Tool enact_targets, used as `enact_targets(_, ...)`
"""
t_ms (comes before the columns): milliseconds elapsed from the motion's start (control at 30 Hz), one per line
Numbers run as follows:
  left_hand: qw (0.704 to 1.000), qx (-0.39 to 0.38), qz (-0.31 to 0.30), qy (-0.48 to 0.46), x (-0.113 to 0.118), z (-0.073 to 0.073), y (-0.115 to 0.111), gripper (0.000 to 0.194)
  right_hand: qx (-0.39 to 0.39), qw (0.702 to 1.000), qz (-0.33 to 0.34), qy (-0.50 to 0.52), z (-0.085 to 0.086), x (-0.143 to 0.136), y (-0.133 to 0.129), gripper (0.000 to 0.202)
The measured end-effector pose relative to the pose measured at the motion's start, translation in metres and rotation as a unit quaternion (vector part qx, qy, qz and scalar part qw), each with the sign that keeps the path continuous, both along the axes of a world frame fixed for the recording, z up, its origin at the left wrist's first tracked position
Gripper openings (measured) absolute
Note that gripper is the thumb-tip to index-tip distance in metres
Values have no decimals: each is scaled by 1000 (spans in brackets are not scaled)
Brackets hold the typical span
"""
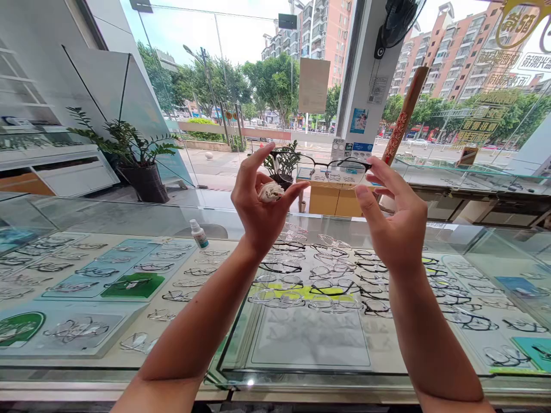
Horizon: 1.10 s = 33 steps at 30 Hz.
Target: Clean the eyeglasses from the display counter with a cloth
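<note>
A pair of eyeglasses (pixel 321 165) with a dark upper rim and clear lenses is raised in front of me, above the glass counter. My left hand (pixel 262 201) touches its left end with the index finger and has a crumpled pale cloth (pixel 271 192) tucked in the palm. At the other end, my right hand (pixel 394 212) grips the frame near the hinge with its fingers, the thumb held apart below. Both forearms reach out over the counter. The temples of the glasses are mostly hidden.
Rows of eyeglasses (pixel 282 267) lie inside the glass display counter (pixel 310 358). On its top stands a small spray bottle (pixel 198 234). Beyond are a potted plant (pixel 144 175), a glass door to the street, and another display case (pixel 329 198). A fan (pixel 396 23) hangs on a pillar.
</note>
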<state>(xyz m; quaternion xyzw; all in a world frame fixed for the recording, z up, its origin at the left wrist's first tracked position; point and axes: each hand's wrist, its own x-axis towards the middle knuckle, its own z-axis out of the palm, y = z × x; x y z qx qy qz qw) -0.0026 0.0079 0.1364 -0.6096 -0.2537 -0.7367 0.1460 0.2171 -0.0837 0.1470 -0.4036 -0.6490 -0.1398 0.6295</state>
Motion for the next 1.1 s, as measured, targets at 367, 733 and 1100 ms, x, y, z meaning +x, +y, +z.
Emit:
enact_targets(367,1000,9,7,15,0,-2,2,78,28,994,23,107,3,1,-3,33)
enact_targets(733,998,0,-54,36,1,-1,-4,73,30,970,144,192,10,4,4,24)
enact_targets(1100,995,11,-82,50,0,-3,1,75,-9,962,189,196,11,6,4,22)
